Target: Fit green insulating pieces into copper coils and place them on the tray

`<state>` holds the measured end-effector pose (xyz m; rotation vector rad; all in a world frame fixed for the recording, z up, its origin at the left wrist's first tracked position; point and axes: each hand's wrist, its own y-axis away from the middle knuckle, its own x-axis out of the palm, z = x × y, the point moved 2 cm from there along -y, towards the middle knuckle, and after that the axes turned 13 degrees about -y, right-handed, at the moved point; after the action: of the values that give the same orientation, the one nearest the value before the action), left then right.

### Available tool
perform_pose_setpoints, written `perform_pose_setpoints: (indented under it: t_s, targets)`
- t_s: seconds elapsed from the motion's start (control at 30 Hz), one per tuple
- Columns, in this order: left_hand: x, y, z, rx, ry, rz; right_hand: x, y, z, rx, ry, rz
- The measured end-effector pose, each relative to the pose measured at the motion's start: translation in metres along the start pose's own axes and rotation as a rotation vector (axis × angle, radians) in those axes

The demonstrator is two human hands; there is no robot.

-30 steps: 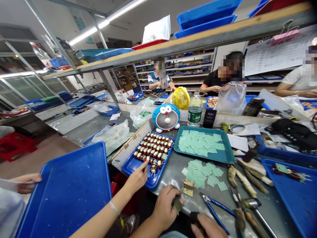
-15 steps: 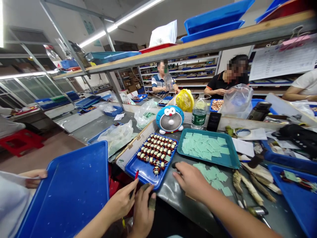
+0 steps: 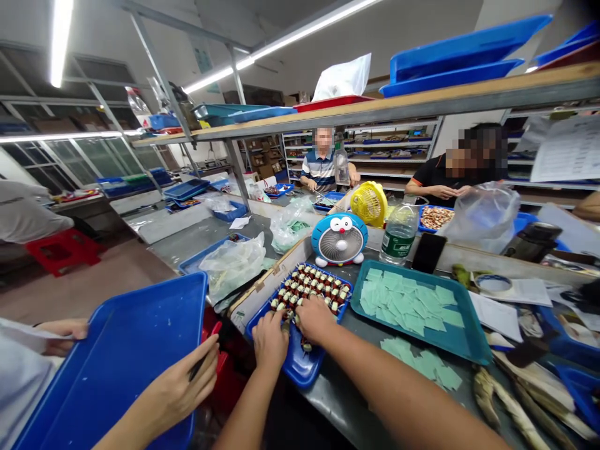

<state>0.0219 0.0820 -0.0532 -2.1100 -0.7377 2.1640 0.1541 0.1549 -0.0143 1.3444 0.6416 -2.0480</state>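
Both of my hands are over a small blue tray (image 3: 300,365) filled with rows of copper-wound coils (image 3: 313,282) topped by pale blocks. My left hand (image 3: 270,336) reaches in from the front left, fingers bent down around coils of the front rows. Beside it, my right hand (image 3: 315,320) has its fingers curled over the same rows. The coils partly hide the fingertips of both. A single coil (image 3: 306,345) sits apart, nearer the tray's front. Something dark wraps my left thumb.
At left, a co-worker's hand (image 3: 180,381) holds a red-tipped pen (image 3: 216,328) by a large blue tray (image 3: 140,350). A teal tray (image 3: 478,350) of green sheets (image 3: 407,300) lies right, with loose sheets (image 3: 424,362) before it. Behind stand a cartoon fan (image 3: 340,240) and bottle (image 3: 398,237).
My hands moved from the tray's front edge and right side onto the front coils. The co-worker's pen hand drew left, away from the tray. The view shifted slightly left.
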Motion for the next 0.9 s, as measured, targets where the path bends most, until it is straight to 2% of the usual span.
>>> perform_pose_setpoints:
  t_s: [0.17,0.33,0.63,0.9]
  targets:
    - [0.002,-0.018,0.002,0.035,-0.012,0.058,0.003,-0.001,-0.008,-0.018,0.062,0.004]
    - [0.005,-0.020,0.005,-0.040,-0.010,0.098,0.004,0.001,-0.013,-0.071,0.103,0.028]
    - [0.007,-0.027,0.010,-0.099,0.058,0.178,0.001,0.001,-0.018,-0.235,0.166,0.056]
    - [0.009,-0.025,0.015,-0.190,0.105,0.191,-0.003,-0.016,-0.016,-0.492,0.176,0.149]
